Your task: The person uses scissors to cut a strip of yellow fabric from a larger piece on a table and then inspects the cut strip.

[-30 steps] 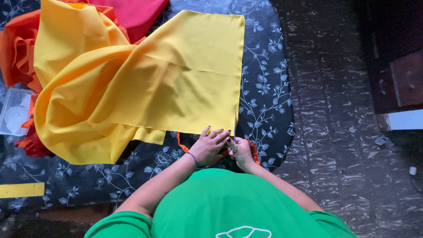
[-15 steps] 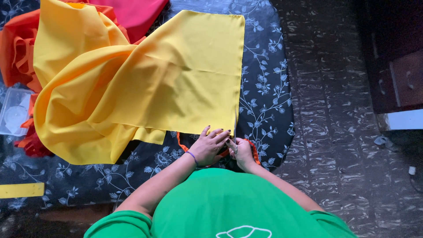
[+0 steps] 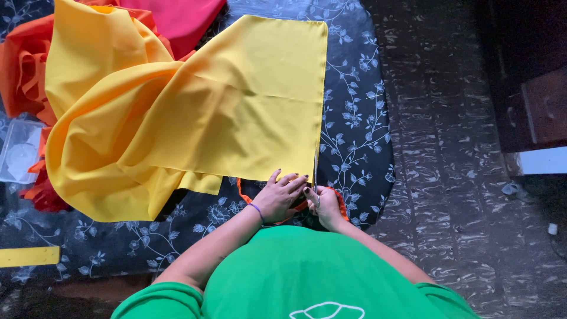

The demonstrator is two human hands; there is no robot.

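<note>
2 hands meet at the yellow cloth sheet's near edge: left hand spread flat, right hand gripping scissors, over dark floral bedding.

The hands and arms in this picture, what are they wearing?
Both arms are bare below short bright green sleeves of a T-shirt. The left hand has a thin purple band round its wrist. The right hand wears no band that shows. The fingernails look painted dark. No gloves, no watch.
</note>
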